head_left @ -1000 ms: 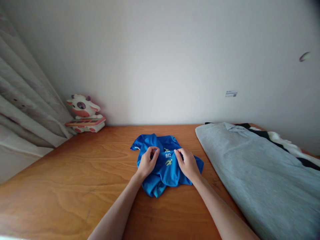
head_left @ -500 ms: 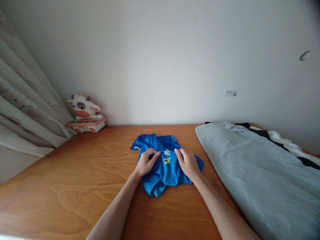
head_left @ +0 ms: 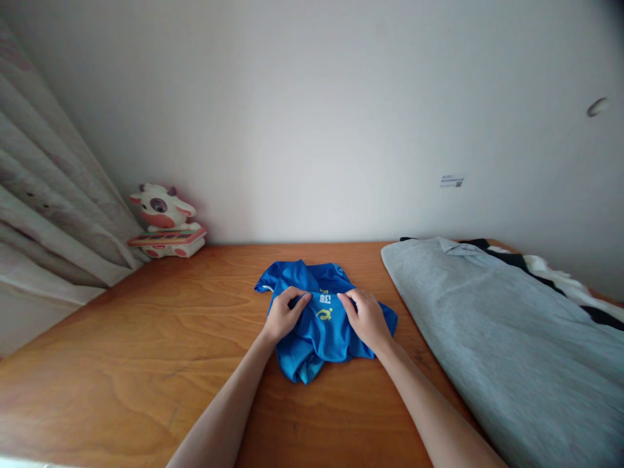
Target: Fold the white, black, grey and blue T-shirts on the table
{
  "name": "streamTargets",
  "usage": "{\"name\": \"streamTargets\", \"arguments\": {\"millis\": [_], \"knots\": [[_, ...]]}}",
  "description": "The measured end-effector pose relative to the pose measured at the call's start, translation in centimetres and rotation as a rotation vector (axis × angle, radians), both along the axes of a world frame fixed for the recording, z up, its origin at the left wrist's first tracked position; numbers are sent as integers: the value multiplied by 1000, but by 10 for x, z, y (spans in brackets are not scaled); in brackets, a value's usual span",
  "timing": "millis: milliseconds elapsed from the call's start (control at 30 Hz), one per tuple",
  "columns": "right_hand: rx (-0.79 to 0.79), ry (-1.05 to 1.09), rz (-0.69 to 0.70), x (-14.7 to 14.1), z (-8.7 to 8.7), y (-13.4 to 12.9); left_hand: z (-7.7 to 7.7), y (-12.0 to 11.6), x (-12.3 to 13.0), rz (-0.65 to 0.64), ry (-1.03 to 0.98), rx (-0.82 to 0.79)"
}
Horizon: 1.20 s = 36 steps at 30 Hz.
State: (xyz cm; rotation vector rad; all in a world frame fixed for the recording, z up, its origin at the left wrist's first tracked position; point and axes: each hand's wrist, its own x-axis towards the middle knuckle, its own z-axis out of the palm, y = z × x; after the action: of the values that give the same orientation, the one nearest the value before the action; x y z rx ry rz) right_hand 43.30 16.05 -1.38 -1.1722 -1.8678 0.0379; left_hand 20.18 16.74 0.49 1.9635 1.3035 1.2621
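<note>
A crumpled blue garment with white lettering and a yellow mark lies on the wooden table. My left hand pinches its fabric left of the lettering, thumb against fingers. On the other side of the lettering, my right hand pinches the same cloth. Between the two hands the fabric is drawn into a straight ridge. A bunched fold hangs out toward me at the lower left of the garment, and a sleeve-like part spreads at its upper left.
At the back left sits a cow-shaped toy with a keyboard, beside a pale curtain. Grey cloth covers the right side, with black and white fabric behind it. A wall rises behind the table.
Both hands have shifted very slightly, and the thumbs are a little closer to the lettering. The garment's outline is nearly the same.
</note>
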Motion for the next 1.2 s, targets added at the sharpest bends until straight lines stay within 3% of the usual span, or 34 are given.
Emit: {"name": "streamTargets", "arguments": {"millis": [467,733,967,1200], "knots": [[-21,28,35,1,0,-1,-8,4,-3,45,3,47],[-35,82,132,2,-4,1,-11,3,-2,23,16,-3],[-41,79,21,2,-3,2,-9,-1,1,-37,-21,-74],[-31,43,59,0,-2,-1,-8,0,1,-37,-4,-56]]}}
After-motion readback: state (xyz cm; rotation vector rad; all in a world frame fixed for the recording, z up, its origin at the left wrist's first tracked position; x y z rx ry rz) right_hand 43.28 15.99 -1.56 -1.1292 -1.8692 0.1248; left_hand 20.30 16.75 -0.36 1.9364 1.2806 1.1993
